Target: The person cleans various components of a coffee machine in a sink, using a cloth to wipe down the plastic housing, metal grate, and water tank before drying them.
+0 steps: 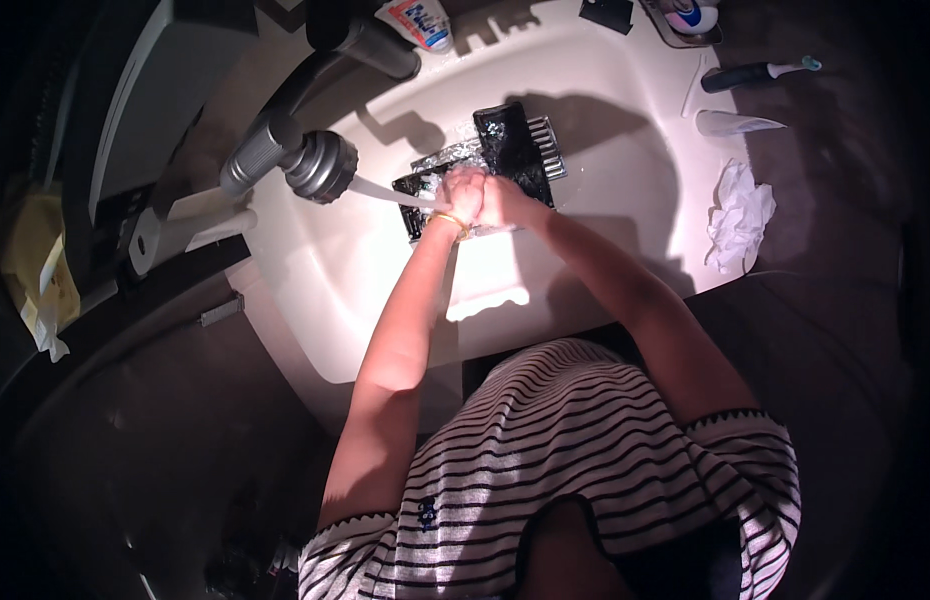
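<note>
My left hand, with a yellow band at the wrist, is pressed against my right hand over the sink basin. Their fingers are bunched together, and whether anything is between them is hidden. A stream of water runs from the grey tap head onto the left hand. Just beyond the hands lies a wet, shiny black rectangular part. A slatted metal piece sticks out on its right. Under and left of the hands is a black slotted part, partly covered by water and fingers.
A toothpaste tube stands on the back rim by the tap base. Along the right are a soap dish, an electric toothbrush, a white tube and crumpled tissue. At the left lie a paper roll and a yellow packet.
</note>
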A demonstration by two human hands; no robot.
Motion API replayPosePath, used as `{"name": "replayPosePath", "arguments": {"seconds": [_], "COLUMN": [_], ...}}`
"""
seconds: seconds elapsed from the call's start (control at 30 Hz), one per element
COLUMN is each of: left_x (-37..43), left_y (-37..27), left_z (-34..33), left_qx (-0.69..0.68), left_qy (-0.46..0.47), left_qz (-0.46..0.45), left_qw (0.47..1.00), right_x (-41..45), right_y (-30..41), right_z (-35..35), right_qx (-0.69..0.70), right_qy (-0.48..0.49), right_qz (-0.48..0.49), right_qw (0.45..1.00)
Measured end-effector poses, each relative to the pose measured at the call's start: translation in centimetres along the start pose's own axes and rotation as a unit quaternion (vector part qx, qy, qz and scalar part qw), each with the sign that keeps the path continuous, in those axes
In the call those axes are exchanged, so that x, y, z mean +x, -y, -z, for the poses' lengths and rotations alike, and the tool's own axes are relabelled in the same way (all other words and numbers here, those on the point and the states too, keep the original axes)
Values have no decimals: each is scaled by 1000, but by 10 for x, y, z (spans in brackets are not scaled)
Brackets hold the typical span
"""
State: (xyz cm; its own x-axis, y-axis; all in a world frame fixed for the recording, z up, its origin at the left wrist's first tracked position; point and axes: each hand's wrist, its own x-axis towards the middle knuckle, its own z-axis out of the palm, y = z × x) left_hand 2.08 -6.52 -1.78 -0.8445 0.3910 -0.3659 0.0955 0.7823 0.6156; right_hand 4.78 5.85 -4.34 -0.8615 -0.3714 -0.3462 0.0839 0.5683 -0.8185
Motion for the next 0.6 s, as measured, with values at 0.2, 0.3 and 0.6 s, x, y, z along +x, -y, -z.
{"name": "replayPosePath", "arguments": {"seconds": [0.2,0.3,0.6], "left_x": [-37,-23,-22], "left_y": [0,-8,-21], "left_z": [15,6,-17], "left_qx": [282,293,197], "left_qy": [-134,-45,-141], "left_qz": [43,156,-32], "left_qw": [949,942,970], "right_x": [-73,-77,-86], "right_y": [-2,-11,-18], "right_z": [39,24,65], "right_qx": [-246,-333,-104], "right_qy": [-31,-102,-331], "right_qz": [110,151,107], "right_qw": [962,925,932]}}
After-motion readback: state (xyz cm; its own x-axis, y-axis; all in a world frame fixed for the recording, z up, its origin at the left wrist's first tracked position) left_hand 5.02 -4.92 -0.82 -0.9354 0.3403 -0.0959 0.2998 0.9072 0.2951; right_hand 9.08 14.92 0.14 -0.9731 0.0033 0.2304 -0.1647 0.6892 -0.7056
